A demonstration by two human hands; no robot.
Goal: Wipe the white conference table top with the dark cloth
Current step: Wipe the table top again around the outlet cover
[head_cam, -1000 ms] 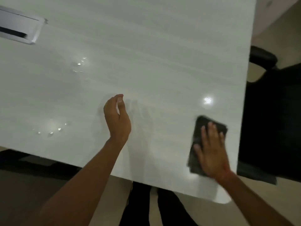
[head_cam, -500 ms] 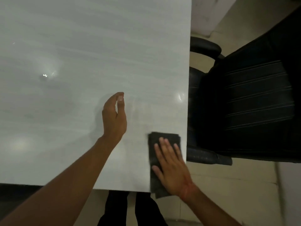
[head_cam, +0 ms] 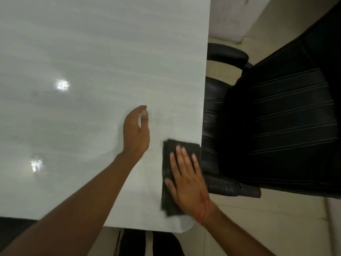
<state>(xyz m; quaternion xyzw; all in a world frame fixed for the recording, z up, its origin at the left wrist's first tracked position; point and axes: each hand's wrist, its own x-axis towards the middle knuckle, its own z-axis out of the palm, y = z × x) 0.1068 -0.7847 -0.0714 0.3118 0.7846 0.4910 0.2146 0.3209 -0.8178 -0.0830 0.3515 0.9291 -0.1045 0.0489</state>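
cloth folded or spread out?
Folded: the dark cloth is a compact oblong with stacked layer edges at its near end, under the flat right hand.

Glossy white table top (head_cam: 92, 52), matt dark cloth (head_cam: 168, 163), leather-look chair (head_cam: 286, 126)

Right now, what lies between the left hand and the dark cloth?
Nothing but bare white table top: the head view shows a clear strip between the left hand and the dark cloth under the right hand.

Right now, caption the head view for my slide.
Right hand presses cloth flat at the table corner; left hand hovers empty.
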